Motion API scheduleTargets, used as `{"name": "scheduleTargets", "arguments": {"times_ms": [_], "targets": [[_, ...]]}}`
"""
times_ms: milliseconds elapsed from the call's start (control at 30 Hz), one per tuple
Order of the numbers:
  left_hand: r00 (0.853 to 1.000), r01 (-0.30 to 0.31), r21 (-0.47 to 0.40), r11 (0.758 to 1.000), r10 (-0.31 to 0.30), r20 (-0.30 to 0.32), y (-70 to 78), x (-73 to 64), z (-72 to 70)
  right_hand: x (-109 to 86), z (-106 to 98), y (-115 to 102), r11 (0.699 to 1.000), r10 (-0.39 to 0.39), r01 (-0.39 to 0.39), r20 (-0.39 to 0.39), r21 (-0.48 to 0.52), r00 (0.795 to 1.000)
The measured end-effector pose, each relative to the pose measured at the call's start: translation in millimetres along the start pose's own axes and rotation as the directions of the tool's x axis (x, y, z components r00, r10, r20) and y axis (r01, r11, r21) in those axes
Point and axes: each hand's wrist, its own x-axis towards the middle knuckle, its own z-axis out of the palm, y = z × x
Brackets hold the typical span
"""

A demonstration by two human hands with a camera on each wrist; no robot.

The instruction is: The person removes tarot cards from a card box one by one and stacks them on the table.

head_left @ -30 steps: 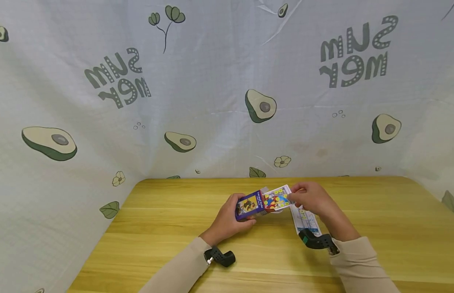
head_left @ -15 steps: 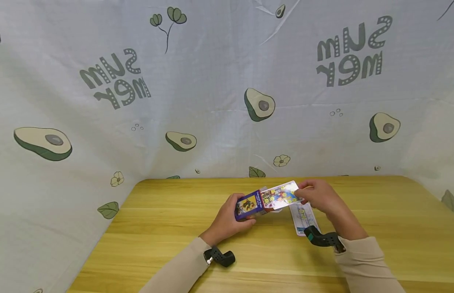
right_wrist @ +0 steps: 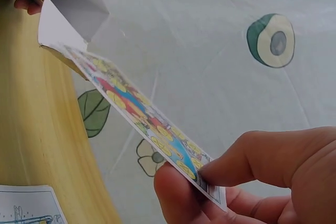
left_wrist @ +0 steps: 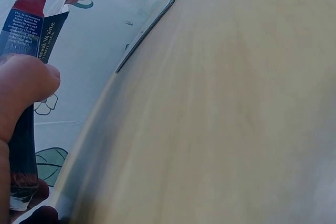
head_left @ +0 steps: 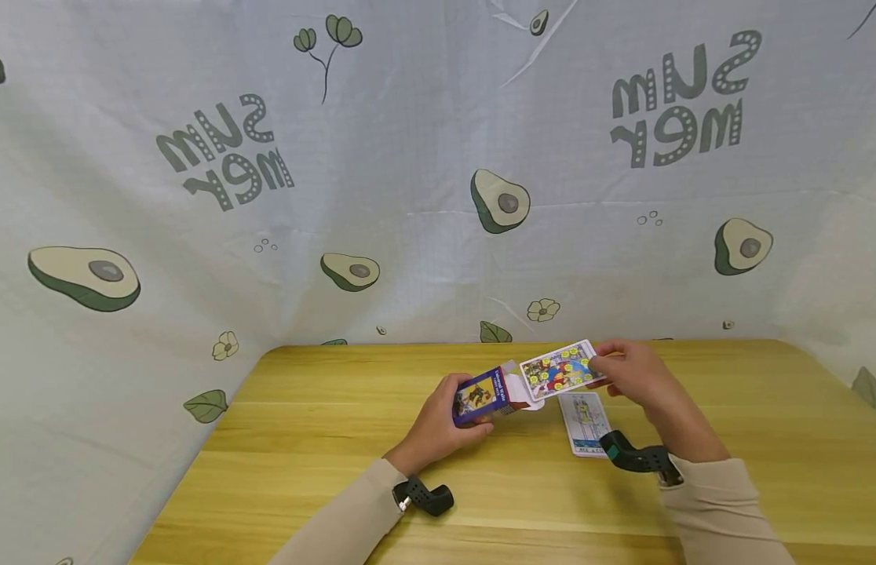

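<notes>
My left hand (head_left: 438,416) grips a purple tarot card box (head_left: 479,397), its thumb along the side in the left wrist view. The box's flaps stand open toward the right. My right hand (head_left: 639,373) pinches a colourful tarot card (head_left: 560,369) with yellow discs, thumb on its face and fingers beneath. That card is tilted just off the box's mouth; in the right wrist view its far end lies by the white flap (right_wrist: 58,22). Below it on the table rests another tarot card (head_left: 583,420), partly covered by the right wrist's camera.
A wooden table (head_left: 325,439) runs up to a pale cloth (head_left: 410,157) printed with avocados, which hangs behind and at the sides. Black wrist cameras stick out from both wrists, the left camera (head_left: 431,497) low over the table.
My right hand has moved right and slightly up, drawing the yellow-disc tarot card out of the box. The left hand and box have stayed in place; more of the lower card shows.
</notes>
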Motion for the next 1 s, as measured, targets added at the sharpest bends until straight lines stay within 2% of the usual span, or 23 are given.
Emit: {"name": "scheduleTargets", "arguments": {"times_ms": [333, 767, 1000], "targets": [[1.000, -0.006, -0.003, 1.000, 0.006, -0.001, 1.3, -2.0, -1.1, -0.3, -4.5, 2.3, 1.000, 0.012, -0.013, -0.029, -0.014, 1.000], [1.000, 0.020, -0.022, 1.000, -0.020, 0.009, 3.7, -4.1, -3.3, -3.1, -12.2, 6.7, 0.999, 0.041, -0.042, -0.044, -0.025, 0.998], [1.000, 0.013, -0.021, 1.000, -0.013, 0.011, 2.7, -3.8, -3.3, -3.9, -13.9, 8.6, 0.999, 0.037, -0.038, -0.040, -0.001, 0.999]]}}
